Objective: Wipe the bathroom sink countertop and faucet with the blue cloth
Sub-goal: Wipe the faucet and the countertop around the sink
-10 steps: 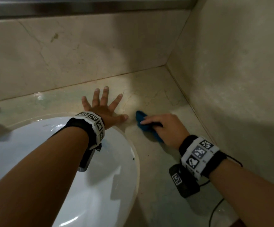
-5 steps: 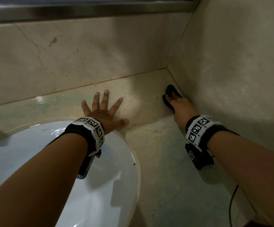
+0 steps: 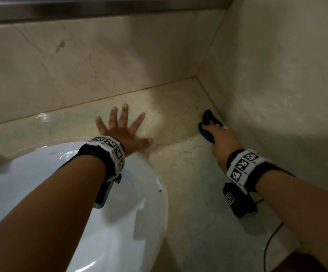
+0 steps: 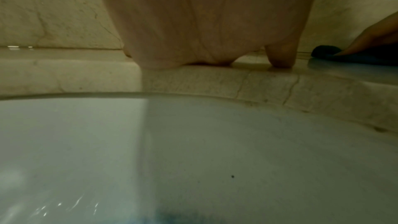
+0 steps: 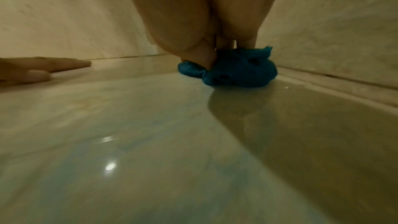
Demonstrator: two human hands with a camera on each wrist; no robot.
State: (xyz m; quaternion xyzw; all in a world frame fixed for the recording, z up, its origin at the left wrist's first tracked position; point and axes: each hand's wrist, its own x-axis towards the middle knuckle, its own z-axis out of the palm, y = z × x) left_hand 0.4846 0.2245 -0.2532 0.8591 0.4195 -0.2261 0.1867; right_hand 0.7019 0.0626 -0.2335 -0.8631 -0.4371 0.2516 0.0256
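The bunched blue cloth (image 3: 207, 115) lies on the beige marble countertop (image 3: 178, 122), close against the right wall. My right hand (image 3: 216, 127) is on top of it. In the right wrist view the thumb and fingers pinch the blue cloth (image 5: 237, 72) and press it down. My left hand (image 3: 120, 130) lies flat on the counter behind the sink rim, fingers spread and holding nothing. The left wrist view shows that palm (image 4: 204, 31) on the marble, with the blue cloth (image 4: 344, 55) off to the right. No faucet shows clearly.
The white oval sink basin (image 3: 120, 222) fills the lower left under my left forearm. Marble walls close the counter at the back (image 3: 100, 65) and on the right (image 3: 276, 85). A steel ledge (image 3: 100, 6) runs along the top. The wet counter in front of my right hand reflects light.
My right hand swept the cloth from beside the sink rim out to the right wall, then drew it slightly back along the wall. The left hand has stayed flat in place.
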